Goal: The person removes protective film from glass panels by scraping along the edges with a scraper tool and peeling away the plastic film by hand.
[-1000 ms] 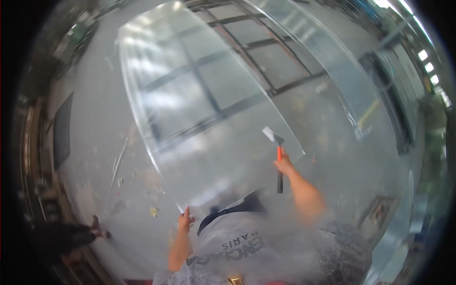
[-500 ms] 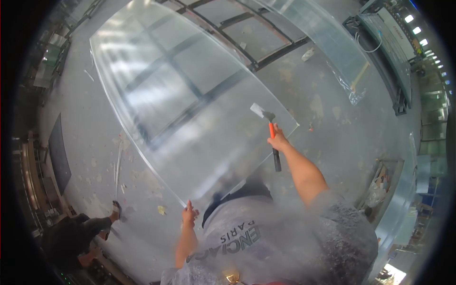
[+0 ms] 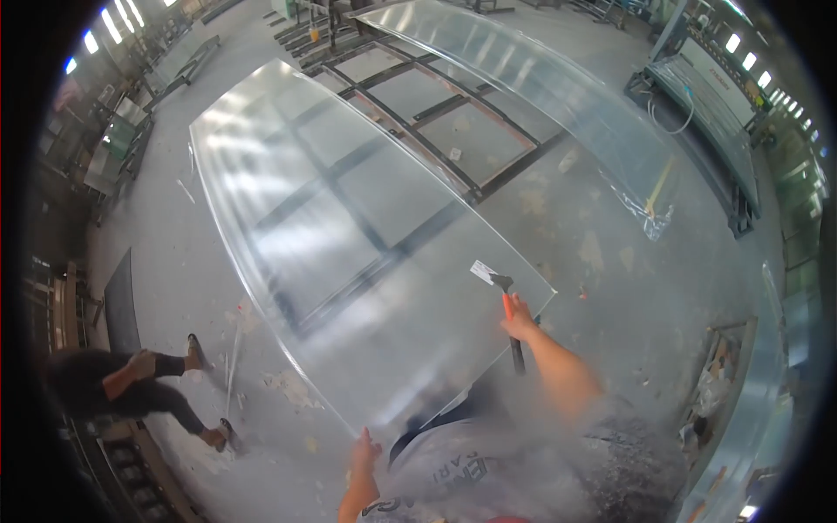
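Observation:
A large clear sheet lies over a dark metal frame, its near edge by my body. My right hand is closed around the orange and black handle of a scraper. The scraper's pale, flat head points up and left over the sheet near its right corner. At the sheet's near left corner is my left hand, its index finger pointing up along the edge; whether it grips the sheet is too small to tell.
Another person stands at the left. A second film-covered sheet lies beyond the frame. At the right are a dark rack and a bin with plastic scraps. A dark panel is at the left.
The view has tilted up, showing more of the far floor. The other person at the left has stepped further into view. The scraper stays in my right hand over the sheet.

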Demonstrator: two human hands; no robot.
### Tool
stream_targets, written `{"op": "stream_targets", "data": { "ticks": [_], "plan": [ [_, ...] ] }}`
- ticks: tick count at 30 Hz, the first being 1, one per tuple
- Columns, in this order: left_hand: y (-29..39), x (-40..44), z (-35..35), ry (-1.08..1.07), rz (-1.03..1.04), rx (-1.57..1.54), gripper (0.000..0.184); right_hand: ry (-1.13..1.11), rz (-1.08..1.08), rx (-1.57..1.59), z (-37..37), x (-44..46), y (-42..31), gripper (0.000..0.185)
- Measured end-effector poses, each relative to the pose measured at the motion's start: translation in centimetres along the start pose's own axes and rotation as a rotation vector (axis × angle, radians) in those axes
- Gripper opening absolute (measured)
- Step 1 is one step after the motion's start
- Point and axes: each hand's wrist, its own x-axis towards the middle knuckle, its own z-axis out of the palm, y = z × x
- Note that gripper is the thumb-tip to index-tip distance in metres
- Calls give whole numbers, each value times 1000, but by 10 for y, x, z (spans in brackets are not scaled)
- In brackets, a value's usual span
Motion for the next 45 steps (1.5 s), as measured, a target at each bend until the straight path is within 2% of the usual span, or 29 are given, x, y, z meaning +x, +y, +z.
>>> {"op": "stream_targets", "data": {
  "ticks": [3,7,11,15,19,20,22,24,25,27,29,32,35,45],
  "plan": [
    [-20,-8,-4,44,-30,-43,83,-8,58,45,-1,-2,-1,96],
    [-17,-10,2,45,3,-181,78,-30,2,111,-8,-4,-7,92],
    [-13,-21,5,139,32,-191,76,-19,17,118,-4,-6,-6,93],
    [-4,-26,9,81,-30,-284,78,-29,38,16,-4,-5,-6,95],
    [-2,-19,11,97,-47,-371,77,28,68,105,4,6,4,96],
    [-1,-16,10,82,-72,-343,77,40,73,139,6,7,6,96],
    [-3,-14,5,55,-124,-296,77,69,-18,7,19,20,27,96],
    [-2,-14,1,77,-118,-310,79,86,-153,-55,49,66,80,96],
    [-2,-14,2,64,-122,-270,80,81,-188,-62,40,64,60,96],
    [-3,-11,3,52,-123,-240,82,40,-48,-27,18,31,30,97],
    [-1,-9,4,70,-118,-223,84,34,-50,32,12,27,6,97],
    [-8,-7,6,63,-126,-213,85,21,9,157,5,12,15,98],
    [-3,-4,7,61,-106,-225,85,59,-144,21,25,43,42,98],
    [-10,-2,5,52,-108,-238,85,65,-85,-40,24,39,34,96]
  ]
}}
